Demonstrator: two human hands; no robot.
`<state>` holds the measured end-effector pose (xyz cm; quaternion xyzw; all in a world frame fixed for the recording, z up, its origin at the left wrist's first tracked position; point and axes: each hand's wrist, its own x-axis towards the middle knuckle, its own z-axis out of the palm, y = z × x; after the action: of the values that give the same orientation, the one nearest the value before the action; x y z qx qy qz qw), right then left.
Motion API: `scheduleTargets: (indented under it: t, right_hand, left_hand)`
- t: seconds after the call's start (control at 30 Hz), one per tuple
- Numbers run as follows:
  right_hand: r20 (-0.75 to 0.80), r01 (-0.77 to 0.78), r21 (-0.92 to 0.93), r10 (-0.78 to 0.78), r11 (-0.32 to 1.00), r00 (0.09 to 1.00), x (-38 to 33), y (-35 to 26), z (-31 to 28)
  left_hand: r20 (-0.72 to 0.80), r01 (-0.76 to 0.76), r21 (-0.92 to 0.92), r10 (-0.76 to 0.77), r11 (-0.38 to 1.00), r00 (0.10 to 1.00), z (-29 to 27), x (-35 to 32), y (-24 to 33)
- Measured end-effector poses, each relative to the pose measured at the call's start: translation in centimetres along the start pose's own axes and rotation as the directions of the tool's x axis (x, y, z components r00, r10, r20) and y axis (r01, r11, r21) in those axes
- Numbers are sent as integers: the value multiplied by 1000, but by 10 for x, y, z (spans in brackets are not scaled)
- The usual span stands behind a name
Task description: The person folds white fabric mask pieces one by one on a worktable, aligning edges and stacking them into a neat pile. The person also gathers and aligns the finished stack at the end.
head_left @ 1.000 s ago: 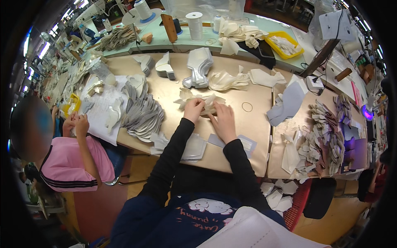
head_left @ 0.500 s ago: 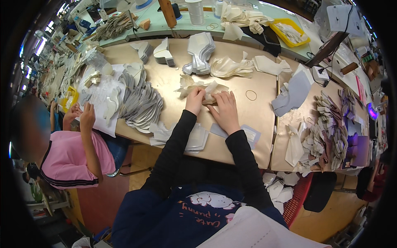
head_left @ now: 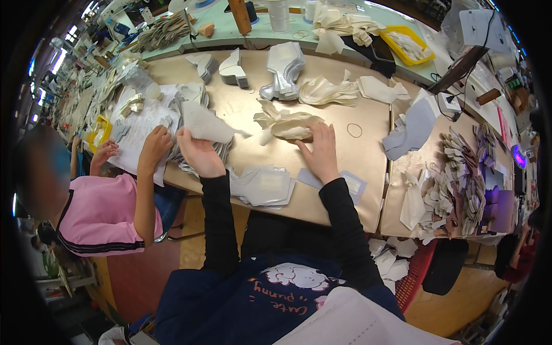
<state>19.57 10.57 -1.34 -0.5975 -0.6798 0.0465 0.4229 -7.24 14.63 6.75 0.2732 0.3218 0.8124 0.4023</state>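
My left hand point(head_left: 200, 154) is out at the left, its fingers closed on the lower left edge of a pale cut fabric piece point(head_left: 206, 122). This piece hangs over a pile of grey cut pieces point(head_left: 221, 150), partly hiding it. In the middle of the table a bundle of cream cut fabric pieces point(head_left: 287, 125) lies loosely curled. My right hand point(head_left: 323, 154) grips its right end, fingers on top and thumb at the near side. Below it lie pale blue-edged cut pieces point(head_left: 352, 185) and, further left, a stack of white cut pieces point(head_left: 263, 186).
A person in a pink top point(head_left: 109, 213) sits at the left, one hand point(head_left: 155, 144) close to my left hand. Along the far side stand stacked white pieces point(head_left: 283, 69) and cream pieces point(head_left: 328, 92). A rubber band point(head_left: 354, 130) lies at right. A red basket point(head_left: 415, 277) stands below the table.
My left hand has left the cream bundle and moved left, now with a pale fabric piece in it. My right hand stays at the bundle. The neighbour's hand has shifted right.
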Motion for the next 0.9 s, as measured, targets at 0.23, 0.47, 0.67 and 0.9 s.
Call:
scheduleTargets:
  t: [0.23, 0.47, 0.67, 0.9]
  right_hand:
    - [194, -191, 780, 58, 596, 979, -37, -36, -53]
    - [723, -705, 689, 210, -164, 658, -120, -43, -117]
    - [786, -820, 556, 409, -139, 463, -167, -43, -154]
    - [740, -800, 593, 456, -93, 495, -165, -39, -172]
  left_hand:
    - [536, -169, 232, 19, 958, 844, 22, -114, 22]
    - [975, -267, 140, -179, 953, -129, 22, -185, 2]
    - [952, -386, 306, -266, 870, 153, 26, -195, -8]
    - [740, 151, 665, -673, 731, 3, 23, -191, -16]
